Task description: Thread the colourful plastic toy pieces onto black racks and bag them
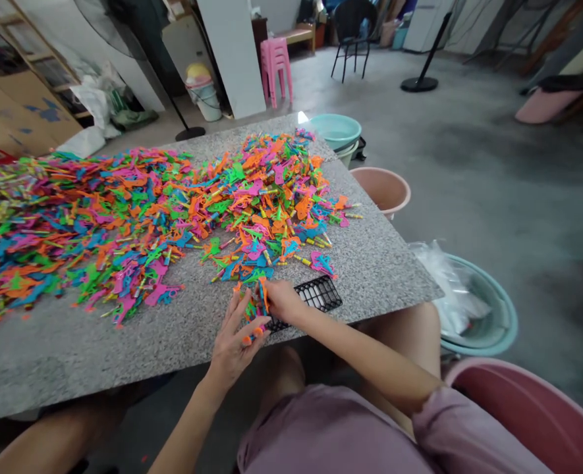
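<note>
A wide pile of small, brightly coloured plastic pieces (251, 191), many shaped like toy pistols, spreads over the speckled stone table (370, 270). Near its front edge, my left hand (232, 339) curls around a bunch of these toy pistols, with orange tips poking out between the fingers. My right hand (284, 301) is closed on an orange toy pistol (263, 294), right beside that bunch; its fingertips are partly hidden. Under and behind my right hand lies a black plastic grid tray (325, 293), with white showing through its openings.
Right of the table stand a teal basin (506, 322) holding clear plastic bags (449, 289), a large pink tub (533, 408), a brown basin (383, 187) and another teal basin (335, 128). Another person's leg (58, 434) shows at lower left. Pink stools (275, 66) are stacked farther back.
</note>
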The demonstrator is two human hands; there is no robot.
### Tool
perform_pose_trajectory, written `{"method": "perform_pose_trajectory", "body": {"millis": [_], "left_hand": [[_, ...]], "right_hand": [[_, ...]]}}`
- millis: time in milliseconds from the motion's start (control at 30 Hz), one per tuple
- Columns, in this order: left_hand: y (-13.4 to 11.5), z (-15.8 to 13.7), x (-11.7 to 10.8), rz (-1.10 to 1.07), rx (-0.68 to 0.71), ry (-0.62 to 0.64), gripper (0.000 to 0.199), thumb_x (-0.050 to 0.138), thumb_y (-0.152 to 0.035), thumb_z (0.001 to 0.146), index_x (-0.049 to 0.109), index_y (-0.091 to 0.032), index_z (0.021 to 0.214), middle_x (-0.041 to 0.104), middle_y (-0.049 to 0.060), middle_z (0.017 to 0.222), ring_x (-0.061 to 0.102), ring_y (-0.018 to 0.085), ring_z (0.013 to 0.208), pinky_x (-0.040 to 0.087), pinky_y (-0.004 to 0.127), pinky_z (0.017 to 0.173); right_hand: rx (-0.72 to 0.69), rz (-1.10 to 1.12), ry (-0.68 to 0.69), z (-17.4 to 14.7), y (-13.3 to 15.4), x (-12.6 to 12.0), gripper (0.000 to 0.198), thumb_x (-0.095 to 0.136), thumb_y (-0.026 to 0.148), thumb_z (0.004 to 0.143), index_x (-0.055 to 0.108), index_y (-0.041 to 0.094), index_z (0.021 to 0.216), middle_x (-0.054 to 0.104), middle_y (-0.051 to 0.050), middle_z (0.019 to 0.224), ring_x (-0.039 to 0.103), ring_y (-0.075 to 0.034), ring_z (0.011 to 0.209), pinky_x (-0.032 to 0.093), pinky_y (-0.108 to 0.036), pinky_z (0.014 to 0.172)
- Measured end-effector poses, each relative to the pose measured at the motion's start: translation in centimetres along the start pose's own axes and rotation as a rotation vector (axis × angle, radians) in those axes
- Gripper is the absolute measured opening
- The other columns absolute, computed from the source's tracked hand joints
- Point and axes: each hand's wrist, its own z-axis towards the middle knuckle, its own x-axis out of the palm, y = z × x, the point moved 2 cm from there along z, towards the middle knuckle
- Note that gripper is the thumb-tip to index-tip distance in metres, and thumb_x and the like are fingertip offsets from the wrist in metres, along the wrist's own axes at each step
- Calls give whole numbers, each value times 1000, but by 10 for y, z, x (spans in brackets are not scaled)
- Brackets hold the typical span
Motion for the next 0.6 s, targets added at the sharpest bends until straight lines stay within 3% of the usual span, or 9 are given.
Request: {"method": "perform_pose_trajectory", "body": {"millis": [133,267,367,467,533,600], "left_hand": [[0,1,3,5,6,3,23,65,-16,89,65,-24,111,30,6,160,29,33,146,41,57,111],[1,6,3,10,42,-21,28,64,-14,89,64,-24,115,26,6,161,27,34,146,44,54,110],[5,9,1,43,115,-5,32,64,-14,89,62,-22,120,47,10,149,27,34,146,41,57,111],[10,10,-1,72,152,22,32,63,-17,91,60,-21,123,68,9,124,34,31,144,41,58,111],[11,11,-1,77,137,9,29,62,-19,92,61,-21,121,70,9,121,34,30,144,42,57,111],[9,11,1,65,119,-8,26,60,-22,93,62,-21,119,68,7,124,31,30,145,43,55,112]], "right_hand": [[62,-39,12,-4,6,-3,37,60,17,84,56,15,121,73,-10,97,68,-23,87,47,-28,73],[90,-99,48,1,22,-5,26,51,21,93,56,16,118,72,-12,100,67,-23,86,49,-31,75],[58,-108,74,2,26,-8,21,47,20,95,58,17,113,71,-10,100,67,-22,90,50,-31,76],[-91,-75,21,-8,8,-23,30,62,18,87,57,20,117,64,-7,118,62,-19,106,50,-25,84],[-3,-146,-110,-17,-15,-41,36,64,17,86,55,17,121,58,-10,126,57,-20,115,48,-26,91],[179,-269,-218,-21,-38,-60,30,57,16,91,55,9,120,58,-17,124,56,-24,115,48,-33,93]]}}
